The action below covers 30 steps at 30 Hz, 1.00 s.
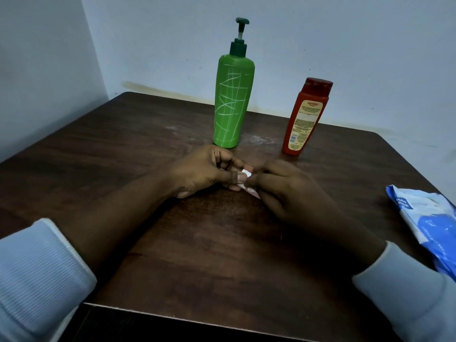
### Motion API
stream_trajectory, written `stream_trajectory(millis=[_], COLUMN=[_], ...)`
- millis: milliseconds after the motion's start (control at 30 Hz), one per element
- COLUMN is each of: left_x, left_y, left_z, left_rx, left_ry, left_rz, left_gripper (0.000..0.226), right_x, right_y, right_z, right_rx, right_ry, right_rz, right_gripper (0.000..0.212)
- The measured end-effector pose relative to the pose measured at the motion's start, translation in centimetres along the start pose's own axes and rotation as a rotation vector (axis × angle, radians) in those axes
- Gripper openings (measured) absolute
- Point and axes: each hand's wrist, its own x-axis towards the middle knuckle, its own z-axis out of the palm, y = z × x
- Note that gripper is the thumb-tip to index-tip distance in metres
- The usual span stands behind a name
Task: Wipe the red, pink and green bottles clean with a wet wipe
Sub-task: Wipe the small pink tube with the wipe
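Observation:
A tall green pump bottle (233, 104) marked with white scribbled lines stands upright at the back middle of the dark wooden table (197, 243). To its right stands a red bottle (304, 119) with a red cap, also upright. Just in front of the green bottle, my left hand (207, 170) and my right hand (283, 191) meet with their fingers closed on a small pink and white object (247, 172). My fingers hide most of that object. A pink edge shows below my right fingers. I cannot tell whether the white piece is a wipe.
A blue and white wet wipe pack (429, 225) lies at the table's right edge. White powdery smears mark the wood between the two bottles. Walls stand close behind and to the left of the table. The near table edge runs under my forearms.

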Motion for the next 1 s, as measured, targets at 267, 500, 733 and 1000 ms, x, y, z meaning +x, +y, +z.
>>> stream_trajectory(millis=[267,500,733,1000], left_x=[0.1,0.0,-0.1,-0.2], left_y=[-0.2,-0.2,-0.2,-0.1], left_z=[-0.2,0.0,-0.1,-0.2], left_rx=[0.011,0.035,0.011,0.046], left_ry=[-0.002,0.016,0.013,-0.007], left_rz=[-0.013,-0.001,0.006,0.006], left_gripper=[0.028,0.026,0.028,0.032], right_x=[-3.2,-2.9,-2.2,-2.4], right_y=[3.5,2.7,1.9,2.3], right_z=[-4.5,-3.3,-2.2,-2.7], right_rx=[0.140,0.212,0.262,0.261], right_ry=[-0.412,0.091,-0.104,-0.064], right_rz=[0.241,0.252,0.213,0.301], right_gripper=[0.014,0.013,0.023,0.024])
